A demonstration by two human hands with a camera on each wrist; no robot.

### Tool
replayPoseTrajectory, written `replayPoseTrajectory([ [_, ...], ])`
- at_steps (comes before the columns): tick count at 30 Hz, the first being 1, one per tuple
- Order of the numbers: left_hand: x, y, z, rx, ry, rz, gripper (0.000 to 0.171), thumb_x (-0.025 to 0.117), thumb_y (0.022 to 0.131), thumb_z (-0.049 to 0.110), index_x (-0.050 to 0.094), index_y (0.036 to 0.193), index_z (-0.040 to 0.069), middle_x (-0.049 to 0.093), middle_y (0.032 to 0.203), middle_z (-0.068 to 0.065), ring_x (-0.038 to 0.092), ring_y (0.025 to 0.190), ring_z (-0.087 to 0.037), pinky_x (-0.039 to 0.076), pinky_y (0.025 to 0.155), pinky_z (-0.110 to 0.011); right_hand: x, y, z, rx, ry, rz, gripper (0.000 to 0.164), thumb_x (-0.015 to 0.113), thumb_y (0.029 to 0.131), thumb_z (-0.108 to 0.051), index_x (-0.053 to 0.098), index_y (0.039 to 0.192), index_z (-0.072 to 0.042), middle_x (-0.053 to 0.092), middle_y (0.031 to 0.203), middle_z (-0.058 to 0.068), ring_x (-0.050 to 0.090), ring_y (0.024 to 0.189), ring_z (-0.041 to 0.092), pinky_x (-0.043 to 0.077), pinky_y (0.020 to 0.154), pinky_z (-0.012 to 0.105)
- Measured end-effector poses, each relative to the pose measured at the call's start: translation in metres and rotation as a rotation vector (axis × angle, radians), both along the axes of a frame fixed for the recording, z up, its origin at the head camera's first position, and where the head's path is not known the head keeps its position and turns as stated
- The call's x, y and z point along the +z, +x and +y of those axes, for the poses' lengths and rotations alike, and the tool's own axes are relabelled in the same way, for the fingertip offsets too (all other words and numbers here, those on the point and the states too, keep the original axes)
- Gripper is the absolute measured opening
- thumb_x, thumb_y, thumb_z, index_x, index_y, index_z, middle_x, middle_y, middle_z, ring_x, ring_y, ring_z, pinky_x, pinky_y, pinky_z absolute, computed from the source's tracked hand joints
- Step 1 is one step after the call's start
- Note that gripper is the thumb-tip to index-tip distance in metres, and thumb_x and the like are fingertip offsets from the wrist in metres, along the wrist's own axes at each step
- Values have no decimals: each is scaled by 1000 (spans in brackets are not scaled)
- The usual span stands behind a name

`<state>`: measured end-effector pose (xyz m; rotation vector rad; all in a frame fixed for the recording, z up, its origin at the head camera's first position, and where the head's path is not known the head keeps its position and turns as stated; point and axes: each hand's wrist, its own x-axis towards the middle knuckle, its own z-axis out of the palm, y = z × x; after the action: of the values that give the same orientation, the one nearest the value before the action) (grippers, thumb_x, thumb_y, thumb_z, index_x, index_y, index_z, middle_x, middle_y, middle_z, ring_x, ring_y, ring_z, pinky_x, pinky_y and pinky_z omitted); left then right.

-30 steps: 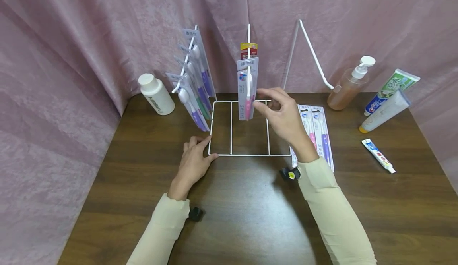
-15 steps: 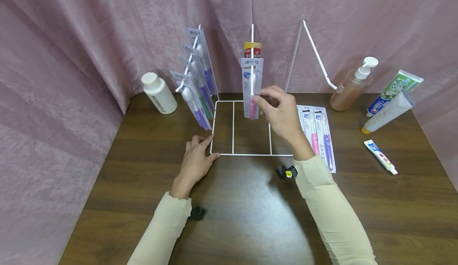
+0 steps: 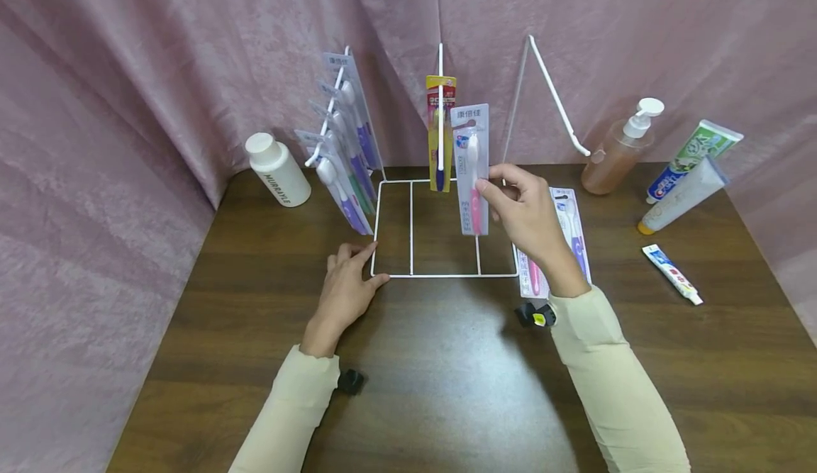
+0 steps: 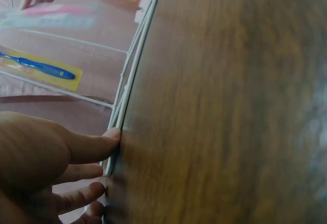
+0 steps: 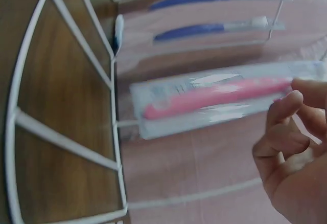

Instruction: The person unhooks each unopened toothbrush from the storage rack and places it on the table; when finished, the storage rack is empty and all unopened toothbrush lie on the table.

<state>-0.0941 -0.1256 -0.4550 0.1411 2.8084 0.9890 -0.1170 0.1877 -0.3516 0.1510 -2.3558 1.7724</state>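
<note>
My right hand (image 3: 530, 207) pinches a packaged pink toothbrush (image 3: 471, 168) by the edge of its clear blister pack. The pack is upright, in front of and to the right of the rack's middle arm. A yellow-carded toothbrush (image 3: 440, 129) with a blue handle hangs on that arm. My left hand (image 3: 345, 288) rests at the front left corner of the white wire rack (image 3: 447, 276), thumb on the front wire and forefinger by the side wire. On the left arm hang several packaged toothbrushes (image 3: 341, 147), purple and green.
Packaged toothbrushes (image 3: 571, 228) lie right of the rack, partly hidden by my right arm. The rack's right arm (image 3: 558, 97) carries nothing. Farther right stand a pump bottle (image 3: 615, 157) and two toothpaste tubes; a small tube (image 3: 671, 274) lies flat. A white bottle (image 3: 279, 169) stands left.
My right hand took hold of the pink toothbrush's pack and brought it off the middle arm, forward and right. The yellow card behind is now exposed. My left hand stayed at the corner.
</note>
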Motion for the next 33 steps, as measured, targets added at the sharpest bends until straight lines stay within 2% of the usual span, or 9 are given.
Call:
replayPoseTrajectory([
  [3, 4, 2, 2, 0, -7, 11, 73, 87, 103, 25, 58, 168, 7, 54, 161, -27, 48, 140, -51, 46, 120, -64, -5, 9, 15, 31, 75, -83, 19, 69, 113, -15, 76, 111, 3, 49, 65, -11, 43, 58, 2, 36, 57, 24],
  [7, 5, 3, 3, 1, -13, 12, 73, 86, 103, 25, 58, 168, 7, 54, 161, -27, 48, 140, -51, 47, 120, -64, -12, 21, 41, 23, 201, -170, 25, 64, 116, -22, 76, 117, 0, 54, 81, -3, 48, 69, 6, 42, 66, 27],
  [9, 6, 4, 3, 0, -17, 5, 73, 86, 103, 24, 57, 168, 7, 53, 162, -27, 48, 141, -52, 47, 120, -65, -16, 27, 55, 1, 263, -219, 32, 61, 118, -27, 77, 125, 0, 61, 94, 4, 54, 81, 10, 46, 73, 27],
  [14, -7, -2, -3, -2, -4, 1, 75, 87, 103, 28, 57, 169, 9, 52, 164, -26, 47, 142, -51, 47, 121, -65, -27, 37, 93, -88, 349, -369, 47, 51, 121, -36, 73, 139, 1, 66, 120, 16, 56, 100, 21, 46, 82, 30],
  [16, -7, -3, -3, -1, -5, -9, 75, 87, 104, 29, 56, 169, 10, 51, 165, -25, 46, 144, -51, 46, 123, -64, -32, 39, 109, -136, 365, -407, 48, 47, 121, -35, 72, 137, 3, 65, 118, 18, 55, 101, 23, 44, 81, 33],
  [21, 8, 3, 3, -7, -38, -19, 74, 85, 105, 25, 54, 170, 7, 50, 166, -27, 46, 144, -51, 47, 122, -64, -45, 43, 142, -224, 422, -510, 55, 40, 121, -33, 68, 137, 12, 66, 114, 26, 59, 103, 32, 44, 83, 40],
  [26, 8, 4, 4, -3, -39, -4, 72, 85, 105, 24, 56, 169, 6, 52, 163, -28, 48, 141, -52, 47, 120, -65, -53, 42, 159, -231, 460, -589, 62, 37, 120, -33, 62, 143, 19, 66, 116, 32, 61, 108, 43, 44, 84, 41],
  [29, 10, 4, 5, -6, -48, -8, 73, 84, 105, 24, 55, 169, 6, 52, 163, -28, 47, 141, -51, 47, 120, -64, -56, 40, 163, -236, 460, -606, 62, 39, 120, -32, 63, 143, 20, 69, 112, 30, 64, 103, 39, 45, 82, 39],
  [33, 10, 4, 5, 2, -38, -14, 73, 85, 105, 24, 56, 169, 6, 52, 163, -28, 47, 142, -51, 46, 121, -64, -59, 37, 164, -242, 450, -638, 58, 43, 119, -30, 66, 140, 19, 72, 96, 17, 65, 83, 24, 49, 74, 35],
])
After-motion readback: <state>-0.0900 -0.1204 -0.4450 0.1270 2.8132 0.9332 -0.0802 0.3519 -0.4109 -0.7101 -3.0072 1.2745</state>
